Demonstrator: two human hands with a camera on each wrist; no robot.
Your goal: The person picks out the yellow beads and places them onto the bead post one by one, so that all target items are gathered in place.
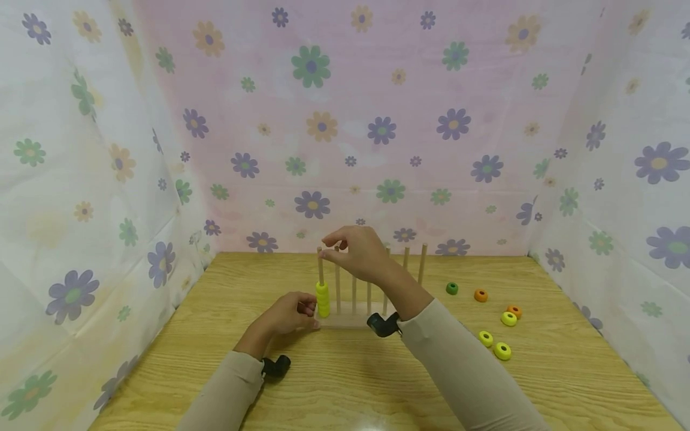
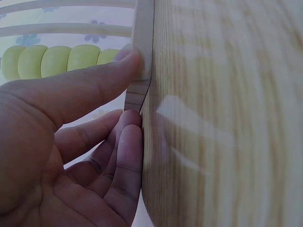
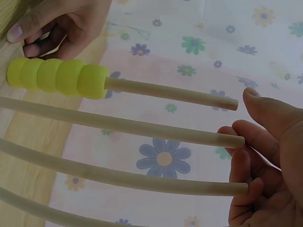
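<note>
A wooden peg rack (image 1: 345,323) stands on the table, with a row of upright pegs. Several yellow beads (image 1: 322,300) are stacked on its leftmost peg (image 3: 170,92), whose upper part is bare. My left hand (image 1: 288,313) holds the left end of the rack's base (image 2: 142,42), thumb on the base and fingers curled against its end. Above the pegs is my right hand (image 1: 360,254), thumb apart from the loosely bent fingers and nothing between them. In the right wrist view its thumb is just off the leftmost peg's tip, and its fingers are around the neighbouring peg tips.
Loose beads lie right of the rack: a green bead (image 1: 451,288), an orange bead (image 1: 481,295), another orange bead (image 1: 515,310) touching a yellow bead (image 1: 508,319), and two yellow beads nearer the front. Flowered cloth (image 1: 345,120) walls in the table's back and sides.
</note>
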